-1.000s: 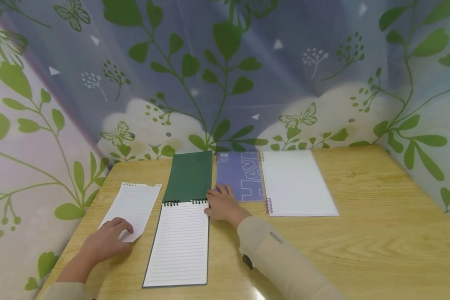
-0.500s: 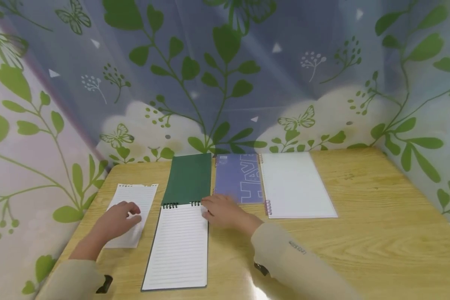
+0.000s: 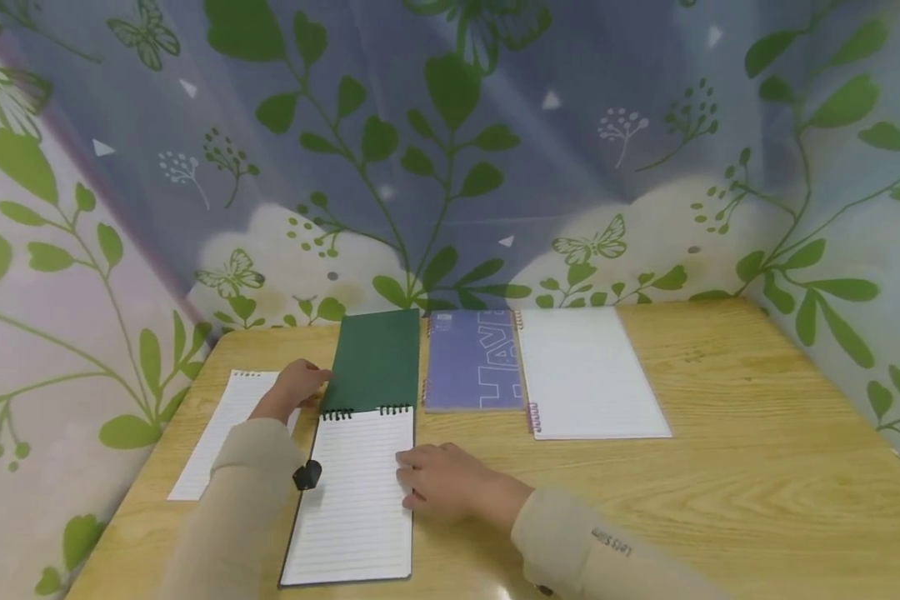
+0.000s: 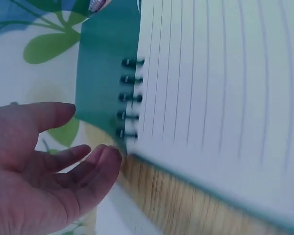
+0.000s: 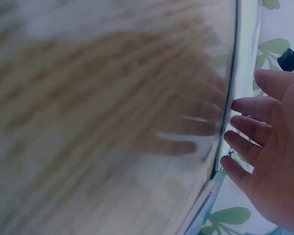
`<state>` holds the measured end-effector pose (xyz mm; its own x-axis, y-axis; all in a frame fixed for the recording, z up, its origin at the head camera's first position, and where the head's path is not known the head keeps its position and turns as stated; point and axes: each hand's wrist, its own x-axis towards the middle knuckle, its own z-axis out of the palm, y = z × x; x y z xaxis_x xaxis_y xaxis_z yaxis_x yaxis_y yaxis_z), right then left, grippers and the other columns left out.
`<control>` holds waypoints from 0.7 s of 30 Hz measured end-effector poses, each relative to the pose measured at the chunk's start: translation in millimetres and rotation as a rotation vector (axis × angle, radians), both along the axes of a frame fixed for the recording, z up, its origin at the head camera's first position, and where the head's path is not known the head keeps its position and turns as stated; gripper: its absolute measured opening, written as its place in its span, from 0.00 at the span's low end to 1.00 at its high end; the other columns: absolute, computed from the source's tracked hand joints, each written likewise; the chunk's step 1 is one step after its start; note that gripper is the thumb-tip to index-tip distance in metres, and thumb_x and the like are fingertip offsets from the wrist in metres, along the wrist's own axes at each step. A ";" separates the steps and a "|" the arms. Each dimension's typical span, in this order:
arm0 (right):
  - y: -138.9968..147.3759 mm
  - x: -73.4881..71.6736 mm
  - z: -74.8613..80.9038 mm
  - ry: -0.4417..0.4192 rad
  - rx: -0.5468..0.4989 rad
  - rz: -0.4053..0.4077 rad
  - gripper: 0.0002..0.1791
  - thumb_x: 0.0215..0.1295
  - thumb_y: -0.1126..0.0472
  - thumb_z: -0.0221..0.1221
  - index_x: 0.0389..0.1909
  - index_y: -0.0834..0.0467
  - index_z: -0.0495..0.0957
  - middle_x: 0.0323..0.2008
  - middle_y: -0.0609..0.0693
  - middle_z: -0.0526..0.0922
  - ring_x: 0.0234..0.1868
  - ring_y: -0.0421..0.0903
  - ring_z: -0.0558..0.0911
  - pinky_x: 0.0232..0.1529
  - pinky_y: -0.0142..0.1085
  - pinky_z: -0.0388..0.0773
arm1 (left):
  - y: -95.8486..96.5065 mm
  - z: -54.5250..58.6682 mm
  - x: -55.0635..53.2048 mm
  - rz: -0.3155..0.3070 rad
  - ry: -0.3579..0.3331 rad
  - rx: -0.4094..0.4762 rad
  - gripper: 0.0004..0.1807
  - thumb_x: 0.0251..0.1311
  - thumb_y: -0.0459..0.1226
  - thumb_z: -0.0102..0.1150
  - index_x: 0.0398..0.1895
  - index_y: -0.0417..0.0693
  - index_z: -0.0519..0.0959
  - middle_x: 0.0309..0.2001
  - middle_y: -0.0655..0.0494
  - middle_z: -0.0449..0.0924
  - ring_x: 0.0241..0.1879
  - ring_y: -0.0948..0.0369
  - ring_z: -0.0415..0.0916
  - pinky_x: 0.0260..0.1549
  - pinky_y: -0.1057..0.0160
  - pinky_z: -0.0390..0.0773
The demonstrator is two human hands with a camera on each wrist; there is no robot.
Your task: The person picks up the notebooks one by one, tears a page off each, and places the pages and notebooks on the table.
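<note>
A spiral notepad lies flipped open, its green cover (image 3: pixel 378 358) away from me and its lined page (image 3: pixel 360 517) toward me. At the cover's left edge is my left hand (image 3: pixel 296 390); the left wrist view shows its fingers (image 4: pixel 100 181) loosely bent beside the cover and black rings (image 4: pixel 129 98), holding nothing. My right hand (image 3: pixel 450 483) has its fingertips at the right edge of the lined page, fingers relaxed and apart in the right wrist view. A loose lined sheet (image 3: pixel 202 454) with a torn perforated top lies on the left, partly hidden by my left forearm.
A purple spiral notebook (image 3: pixel 465 367) lies right of the green cover. Beside it is a larger spiral notebook with a white page (image 3: pixel 588 375). The wooden table (image 3: pixel 735 467) meets a leaf-patterned curtain (image 3: pixel 630 200) at the back.
My left hand has left the loose sheet and moved right and forward to the green cover. My right hand has slid from the rings back toward me along the page's right edge.
</note>
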<state>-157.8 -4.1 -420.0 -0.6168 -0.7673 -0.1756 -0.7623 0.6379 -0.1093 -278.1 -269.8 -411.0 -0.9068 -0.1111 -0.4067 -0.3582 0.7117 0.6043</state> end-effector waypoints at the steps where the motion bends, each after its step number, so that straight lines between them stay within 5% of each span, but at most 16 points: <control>1: 0.1 0.6 -0.8 0.003 0.006 0.007 0.26 0.69 0.45 0.44 0.65 0.50 0.64 0.68 0.45 0.61 0.68 0.43 0.61 0.64 0.42 0.63 | 2.0 -2.6 -2.3 0.036 -0.006 0.014 0.30 0.65 0.44 0.45 0.62 0.29 0.60 0.55 0.36 0.68 0.43 0.52 0.73 0.41 0.60 0.78; 5: 0.7 1.2 -1.7 -0.008 0.011 0.008 0.26 0.70 0.46 0.43 0.65 0.52 0.64 0.68 0.45 0.62 0.68 0.43 0.62 0.64 0.41 0.64 | 7.8 -7.7 -8.5 0.066 -0.005 -0.036 0.25 0.62 0.43 0.50 0.52 0.29 0.71 0.34 0.45 0.76 0.27 0.59 0.72 0.25 0.66 0.73; 9: 0.6 2.1 -0.6 -0.025 0.013 0.002 0.27 0.70 0.46 0.43 0.65 0.52 0.63 0.68 0.46 0.60 0.68 0.44 0.61 0.64 0.41 0.64 | 9.3 -8.7 -10.3 0.064 0.015 -0.071 0.20 0.61 0.41 0.52 0.44 0.29 0.75 0.20 0.54 0.69 0.20 0.62 0.66 0.20 0.68 0.67; 15: -1.5 7.5 -0.3 -0.017 0.030 -0.008 0.28 0.69 0.46 0.44 0.66 0.54 0.62 0.69 0.46 0.58 0.69 0.45 0.60 0.65 0.40 0.63 | 7.0 -8.7 -3.7 0.057 0.113 -0.053 0.19 0.61 0.38 0.52 0.48 0.30 0.75 0.41 0.39 0.77 0.30 0.59 0.71 0.29 0.65 0.71; 21: -1.0 11.5 -0.1 0.005 0.071 0.010 0.33 0.67 0.43 0.45 0.68 0.55 0.58 0.70 0.48 0.55 0.70 0.46 0.58 0.66 0.40 0.61 | 2.9 1.3 6.9 0.031 0.191 0.037 0.19 0.65 0.38 0.49 0.52 0.31 0.70 0.57 0.35 0.69 0.48 0.51 0.69 0.46 0.54 0.72</control>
